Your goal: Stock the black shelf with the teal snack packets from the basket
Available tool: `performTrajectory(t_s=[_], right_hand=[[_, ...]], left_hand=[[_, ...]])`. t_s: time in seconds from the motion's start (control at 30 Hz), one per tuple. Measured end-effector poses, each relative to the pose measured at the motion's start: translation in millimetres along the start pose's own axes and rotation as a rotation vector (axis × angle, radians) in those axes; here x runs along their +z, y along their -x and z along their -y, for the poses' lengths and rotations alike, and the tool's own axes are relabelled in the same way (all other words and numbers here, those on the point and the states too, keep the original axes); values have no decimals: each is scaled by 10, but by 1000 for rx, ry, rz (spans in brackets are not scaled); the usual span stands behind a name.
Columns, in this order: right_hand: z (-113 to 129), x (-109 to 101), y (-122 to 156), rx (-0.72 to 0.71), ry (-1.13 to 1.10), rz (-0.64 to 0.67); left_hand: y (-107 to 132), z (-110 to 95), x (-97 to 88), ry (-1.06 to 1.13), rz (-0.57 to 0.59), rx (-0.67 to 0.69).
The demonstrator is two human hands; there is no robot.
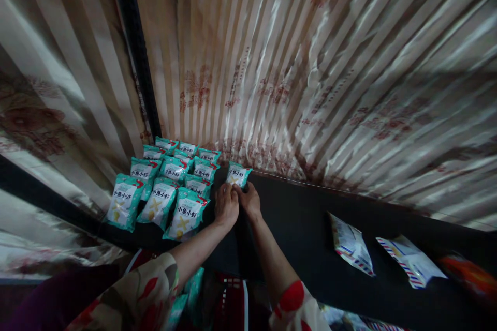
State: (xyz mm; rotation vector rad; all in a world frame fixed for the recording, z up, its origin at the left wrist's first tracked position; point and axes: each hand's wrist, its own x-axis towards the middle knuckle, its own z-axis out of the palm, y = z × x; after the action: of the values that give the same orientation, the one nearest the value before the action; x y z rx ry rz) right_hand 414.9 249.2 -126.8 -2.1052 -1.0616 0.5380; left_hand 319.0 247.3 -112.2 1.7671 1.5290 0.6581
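A teal and white snack bag (237,174) stands near the back of the black table, just right of the rows of like bags. Both my hands are at its lower part. My left hand (227,204) grips its lower left side, fingers curled. From the right, my right hand (249,198) closes on the bag's lower right, its thumb on the front. To the left, several matching teal snack bags (154,202) stand in close rows, their printed fronts towards me.
Two white bags with striped edges, one nearer (351,242) and one farther right (412,259), lie on the black table (295,222). A blurred orange package (469,274) lies at far right. Patterned curtains (248,62) hang behind. More teal bags (186,295) show below the table's front edge.
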Motion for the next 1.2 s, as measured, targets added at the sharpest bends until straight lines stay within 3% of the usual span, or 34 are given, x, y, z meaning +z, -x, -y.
performTrajectory(t_s=[0.57, 1.2], right_hand=[[155, 128, -496, -41, 60, 52], [243, 206, -501, 10, 217, 60]], left_hand=[[-388, 37, 105, 81, -41, -28], [-440, 149, 122, 62, -17, -34]])
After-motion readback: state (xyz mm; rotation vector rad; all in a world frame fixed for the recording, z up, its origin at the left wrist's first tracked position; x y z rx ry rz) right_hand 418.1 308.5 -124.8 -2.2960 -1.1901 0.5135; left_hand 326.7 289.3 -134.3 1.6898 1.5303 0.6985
